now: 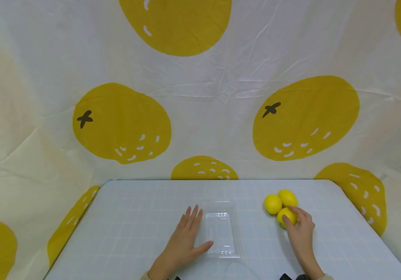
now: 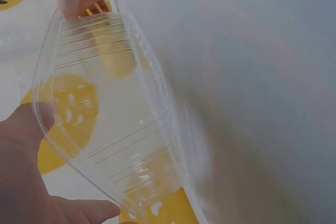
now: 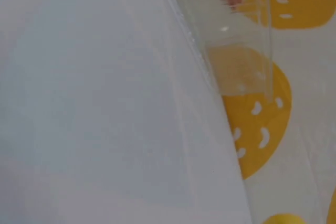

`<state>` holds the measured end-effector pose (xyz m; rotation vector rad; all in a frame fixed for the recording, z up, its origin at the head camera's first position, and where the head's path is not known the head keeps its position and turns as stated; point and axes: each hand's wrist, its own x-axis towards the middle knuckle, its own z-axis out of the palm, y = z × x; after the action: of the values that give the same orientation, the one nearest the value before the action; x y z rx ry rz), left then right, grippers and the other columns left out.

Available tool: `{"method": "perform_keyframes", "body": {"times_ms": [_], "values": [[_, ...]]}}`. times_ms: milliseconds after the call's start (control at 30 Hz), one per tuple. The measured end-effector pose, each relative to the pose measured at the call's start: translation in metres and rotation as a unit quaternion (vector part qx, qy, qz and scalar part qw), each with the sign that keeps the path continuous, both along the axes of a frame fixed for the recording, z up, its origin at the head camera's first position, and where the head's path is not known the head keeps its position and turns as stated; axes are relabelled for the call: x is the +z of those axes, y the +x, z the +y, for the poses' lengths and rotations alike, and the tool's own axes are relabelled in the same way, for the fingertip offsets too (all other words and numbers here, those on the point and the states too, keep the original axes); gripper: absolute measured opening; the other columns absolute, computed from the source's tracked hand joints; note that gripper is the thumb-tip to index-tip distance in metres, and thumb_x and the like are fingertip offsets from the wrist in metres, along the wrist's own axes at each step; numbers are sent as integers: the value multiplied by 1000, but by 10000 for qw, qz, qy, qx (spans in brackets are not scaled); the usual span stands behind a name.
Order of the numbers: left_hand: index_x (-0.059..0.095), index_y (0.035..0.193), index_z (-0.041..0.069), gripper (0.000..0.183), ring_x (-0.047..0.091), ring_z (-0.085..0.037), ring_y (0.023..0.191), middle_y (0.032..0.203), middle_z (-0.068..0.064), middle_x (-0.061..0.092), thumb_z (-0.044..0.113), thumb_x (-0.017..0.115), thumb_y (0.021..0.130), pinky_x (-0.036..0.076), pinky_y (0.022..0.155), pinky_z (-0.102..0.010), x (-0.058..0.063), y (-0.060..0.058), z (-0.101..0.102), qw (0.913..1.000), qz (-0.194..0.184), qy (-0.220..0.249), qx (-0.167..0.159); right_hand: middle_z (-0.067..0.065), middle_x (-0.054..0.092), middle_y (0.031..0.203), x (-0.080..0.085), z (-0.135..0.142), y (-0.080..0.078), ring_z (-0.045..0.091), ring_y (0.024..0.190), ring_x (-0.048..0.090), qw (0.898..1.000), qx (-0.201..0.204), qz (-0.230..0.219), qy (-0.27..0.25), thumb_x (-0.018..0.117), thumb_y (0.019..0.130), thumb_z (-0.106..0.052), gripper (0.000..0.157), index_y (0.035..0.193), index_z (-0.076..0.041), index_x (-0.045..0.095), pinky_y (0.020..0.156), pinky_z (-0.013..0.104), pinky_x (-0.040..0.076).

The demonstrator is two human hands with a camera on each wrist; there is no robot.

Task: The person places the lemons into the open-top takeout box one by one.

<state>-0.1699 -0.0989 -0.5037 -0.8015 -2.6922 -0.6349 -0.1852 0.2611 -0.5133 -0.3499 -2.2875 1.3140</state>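
A clear plastic container (image 1: 220,233) stands open on the table in the head view. My left hand (image 1: 185,237) lies along its left side, fingers straight and thumb over the near left edge. The left wrist view also has the left hand (image 2: 23,166) at the rim of the container (image 2: 105,108). Three yellow lemons sit together on the right: a left one (image 1: 272,204), a back one (image 1: 288,198) and a near one (image 1: 286,218). My right hand (image 1: 302,229) holds the near lemon between thumb and fingers. Its underside is hidden in the head view.
A pale checked cloth (image 1: 140,221) covers the table. Behind it and at both sides hangs a white curtain (image 1: 211,128) printed with big yellow fruit. The container lies between my left hand and the lemons.
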Motion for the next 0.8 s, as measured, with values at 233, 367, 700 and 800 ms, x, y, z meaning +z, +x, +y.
{"method": "perform_keyframes", "body": {"times_ms": [233, 367, 700, 800], "values": [[22, 157, 2, 96, 11, -36, 150, 165, -13, 14, 68, 48, 93, 22, 117, -54, -3, 1, -1, 9992, -354, -148, -70, 24, 40, 136, -10, 1, 0, 42, 128, 30, 9999, 15, 89, -109, 70, 88, -2, 40, 126, 4, 60, 100, 53, 27], [19, 157, 1, 98, 9, -35, 150, 165, -12, 11, 69, 47, 93, 21, 118, -52, -3, 1, 0, 9988, -444, -195, -66, 22, 44, 134, -16, -1, 1, 34, 123, 36, 9991, 13, 420, 71, 74, 82, 1, 45, 125, 2, 63, 89, 35, 34], [14, 159, 5, 106, 5, -34, 151, 167, -6, 4, 76, 49, 88, 21, 117, -55, -2, 2, -1, 9966, -793, -212, -119, 18, 48, 129, -23, 0, -1, 26, 113, 47, 9988, -109, 330, 354, 84, 77, -8, 56, 129, -5, 63, 83, 22, 37], [15, 159, 5, 106, 6, -35, 151, 167, -6, 4, 78, 46, 87, 21, 116, -55, -3, 2, -1, 9966, -769, -262, -104, 15, 52, 130, -24, 0, -1, 23, 114, 48, 9987, -73, 326, 397, 86, 75, -8, 60, 130, -6, 62, 84, 18, 37]]}}
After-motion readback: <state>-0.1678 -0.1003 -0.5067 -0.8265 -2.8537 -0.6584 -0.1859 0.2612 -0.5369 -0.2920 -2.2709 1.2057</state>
